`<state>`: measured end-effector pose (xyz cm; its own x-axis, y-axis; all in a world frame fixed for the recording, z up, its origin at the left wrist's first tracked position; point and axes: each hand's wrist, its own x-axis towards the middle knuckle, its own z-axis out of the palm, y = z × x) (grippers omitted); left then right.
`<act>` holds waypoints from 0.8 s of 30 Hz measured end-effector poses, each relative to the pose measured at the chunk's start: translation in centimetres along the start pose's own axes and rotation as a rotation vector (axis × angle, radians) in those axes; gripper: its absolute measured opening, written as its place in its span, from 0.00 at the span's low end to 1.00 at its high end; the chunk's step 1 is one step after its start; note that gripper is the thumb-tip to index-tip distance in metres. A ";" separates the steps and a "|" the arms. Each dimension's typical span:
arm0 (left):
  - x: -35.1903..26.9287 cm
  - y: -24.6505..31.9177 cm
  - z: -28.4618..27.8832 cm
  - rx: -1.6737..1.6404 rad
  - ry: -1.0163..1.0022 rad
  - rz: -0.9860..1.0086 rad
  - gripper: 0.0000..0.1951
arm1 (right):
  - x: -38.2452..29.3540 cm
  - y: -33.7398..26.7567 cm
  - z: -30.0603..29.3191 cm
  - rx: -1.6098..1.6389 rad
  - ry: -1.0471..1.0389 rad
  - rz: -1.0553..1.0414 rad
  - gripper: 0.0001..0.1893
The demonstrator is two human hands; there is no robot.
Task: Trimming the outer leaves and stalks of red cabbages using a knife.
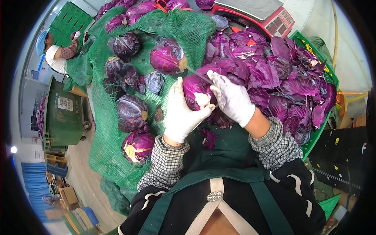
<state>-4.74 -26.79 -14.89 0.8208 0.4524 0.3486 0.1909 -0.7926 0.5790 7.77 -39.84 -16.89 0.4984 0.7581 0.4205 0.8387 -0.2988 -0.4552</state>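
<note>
A red cabbage (194,88) with a pale cut stem rests in my gloved left hand (185,113), the thumb lying below the stem. My gloved right hand (230,97) grips a knife whose narrow blade (197,73) points up and left across the cabbage's upper edge. Its handle is hidden inside the fingers. Just beyond the blade tip lies another red cabbage (167,55) on the green mesh sack (102,147). More whole cabbages, including a dark one (132,113) and one with a pale stem (138,148), sit left of my left hand.
Loose cabbage leaves (273,79) heap up in a green crate (333,76) at the right. Behind them stands a red weighing scale (255,14). At far left are a green wheeled bin (66,117) and a person in a blue cap (55,53) holding a cabbage.
</note>
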 end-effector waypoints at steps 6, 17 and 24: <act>-0.7 -0.4 0.3 0.007 0.024 0.057 0.57 | 0.1 0.5 -0.6 0.401 0.151 -0.061 0.16; -3.4 -2.2 -0.4 -0.213 -0.056 0.189 0.58 | 0.3 1.5 -3.0 0.358 0.354 0.113 0.04; -6.7 -1.1 -3.8 -0.357 -0.015 0.009 0.66 | -1.4 -4.4 -5.2 0.877 0.083 0.188 0.06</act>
<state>-12.52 -27.44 -15.03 0.8298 0.4382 0.3456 -0.0140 -0.6027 0.7979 4.52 -42.62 -11.38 0.6529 0.6870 0.3189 0.2902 0.1620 -0.9432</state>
